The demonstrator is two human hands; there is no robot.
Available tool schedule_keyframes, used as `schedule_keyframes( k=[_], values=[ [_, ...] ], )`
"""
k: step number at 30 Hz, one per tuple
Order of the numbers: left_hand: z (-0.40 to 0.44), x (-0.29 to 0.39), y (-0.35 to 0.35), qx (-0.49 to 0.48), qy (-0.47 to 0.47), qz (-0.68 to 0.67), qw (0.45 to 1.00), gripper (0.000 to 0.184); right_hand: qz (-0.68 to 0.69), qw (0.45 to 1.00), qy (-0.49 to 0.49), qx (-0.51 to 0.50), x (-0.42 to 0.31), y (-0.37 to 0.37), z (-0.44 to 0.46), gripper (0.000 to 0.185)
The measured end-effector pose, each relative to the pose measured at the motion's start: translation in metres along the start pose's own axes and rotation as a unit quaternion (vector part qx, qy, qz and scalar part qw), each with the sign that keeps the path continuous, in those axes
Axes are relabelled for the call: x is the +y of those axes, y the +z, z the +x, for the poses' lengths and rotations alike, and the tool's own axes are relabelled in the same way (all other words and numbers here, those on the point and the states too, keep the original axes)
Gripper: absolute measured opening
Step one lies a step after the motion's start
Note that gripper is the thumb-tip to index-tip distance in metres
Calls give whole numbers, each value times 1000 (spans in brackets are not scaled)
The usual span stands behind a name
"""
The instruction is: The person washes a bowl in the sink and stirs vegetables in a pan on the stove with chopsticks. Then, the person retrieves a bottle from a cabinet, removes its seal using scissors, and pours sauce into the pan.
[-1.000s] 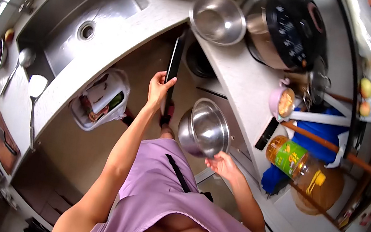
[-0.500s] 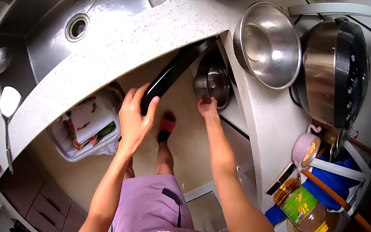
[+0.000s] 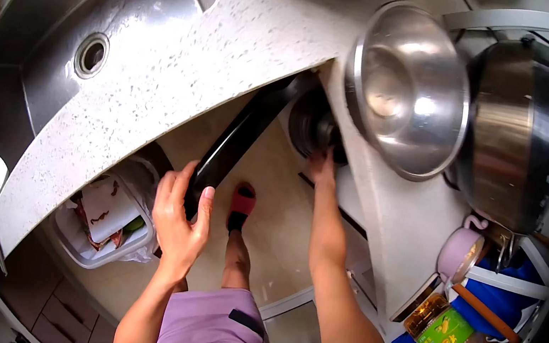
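My left hand (image 3: 180,223) holds the end of a glossy black cabinet door (image 3: 240,141), fingers on one side and thumb on the other. The door stands swung out below the counter. My right hand (image 3: 322,167) reaches into the dark cabinet under the counter on the right, its fingers at the rim of a stainless steel pot (image 3: 310,128). Shadow and the counter edge hide part of the pot, and the fingertips are blurred.
The speckled counter (image 3: 158,92) curves over the cabinet, with a steel sink (image 3: 36,91) at left. A large steel bowl (image 3: 409,92), a big pot (image 3: 507,129) and an oil bottle (image 3: 446,335) stand at right. A waste bin (image 3: 88,260) is on the floor.
My right hand has moved the steel pot deeper into the cabinet, into shadow. My left hand stays on the door, which appears slightly lower in view as the camera shifts.
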State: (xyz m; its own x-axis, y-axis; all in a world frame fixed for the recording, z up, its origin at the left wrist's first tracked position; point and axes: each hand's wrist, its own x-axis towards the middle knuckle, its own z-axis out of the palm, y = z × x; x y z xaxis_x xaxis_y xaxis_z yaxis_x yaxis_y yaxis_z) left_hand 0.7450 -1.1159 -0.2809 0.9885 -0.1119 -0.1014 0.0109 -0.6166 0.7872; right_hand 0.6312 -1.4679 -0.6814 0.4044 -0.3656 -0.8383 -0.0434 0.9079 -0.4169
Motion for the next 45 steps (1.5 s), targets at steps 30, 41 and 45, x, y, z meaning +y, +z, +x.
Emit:
schedule_keyframes(
  k=[30, 41, 45],
  values=[
    [-390, -272, -255, 228, -352, 25, 907, 29, -661, 432, -133, -599, 243, 370, -594, 28],
    [-586, -347, -372, 266, -535, -188, 780, 34, -479, 431, -399, -652, 652, 461, -699, 13],
    [-632, -352, -383, 315, -555, -157, 754, 34, -595, 375, -329, -630, 717, 479, -774, 28]
  ],
)
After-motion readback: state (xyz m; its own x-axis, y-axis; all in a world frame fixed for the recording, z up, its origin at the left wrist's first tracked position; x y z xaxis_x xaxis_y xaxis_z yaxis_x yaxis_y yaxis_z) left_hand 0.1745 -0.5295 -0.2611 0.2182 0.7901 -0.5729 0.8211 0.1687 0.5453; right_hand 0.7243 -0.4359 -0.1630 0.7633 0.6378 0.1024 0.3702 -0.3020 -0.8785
